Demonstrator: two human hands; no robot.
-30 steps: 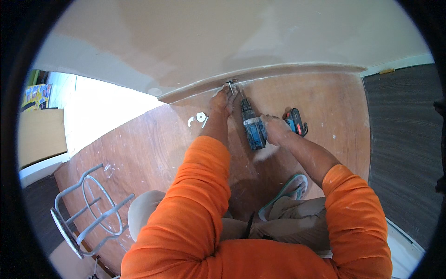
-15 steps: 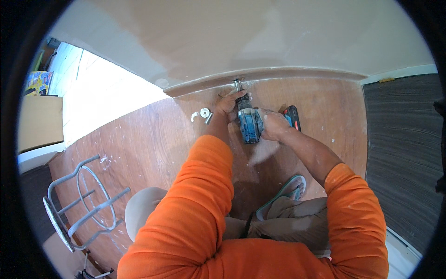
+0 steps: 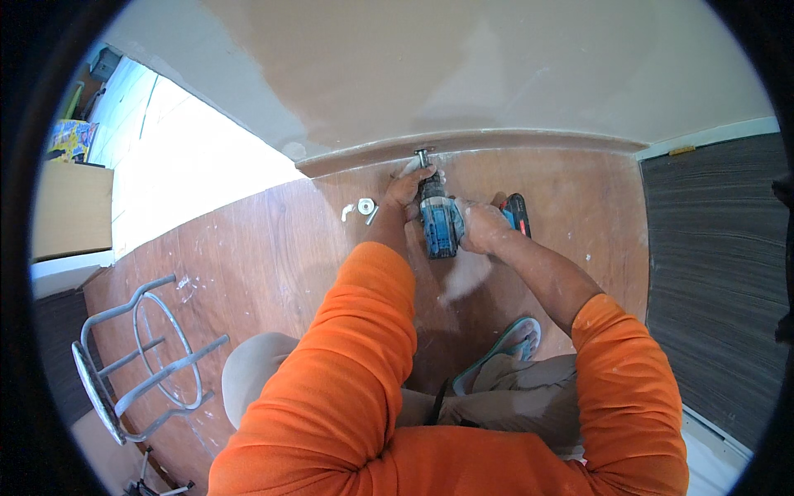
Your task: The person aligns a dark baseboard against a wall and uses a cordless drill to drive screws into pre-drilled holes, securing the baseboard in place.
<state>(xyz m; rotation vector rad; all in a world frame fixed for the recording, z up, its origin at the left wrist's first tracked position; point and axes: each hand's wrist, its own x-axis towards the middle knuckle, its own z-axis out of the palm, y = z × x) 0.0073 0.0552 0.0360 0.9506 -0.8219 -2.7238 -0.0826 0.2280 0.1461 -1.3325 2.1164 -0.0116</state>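
blue drill (image 3: 438,225) gripped between both hands (bit at baseboard (image 3: 529,142)).

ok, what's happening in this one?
A person in orange sleeves crouches on a wooden floor, pressing a blue cordless drill against the baseboard at the foot of the wall. The right hand grips the drill body; the left hand steadies its front near the bit. Small white fittings lie on the floor just left of the hands. A metal stool lies tipped over further left.
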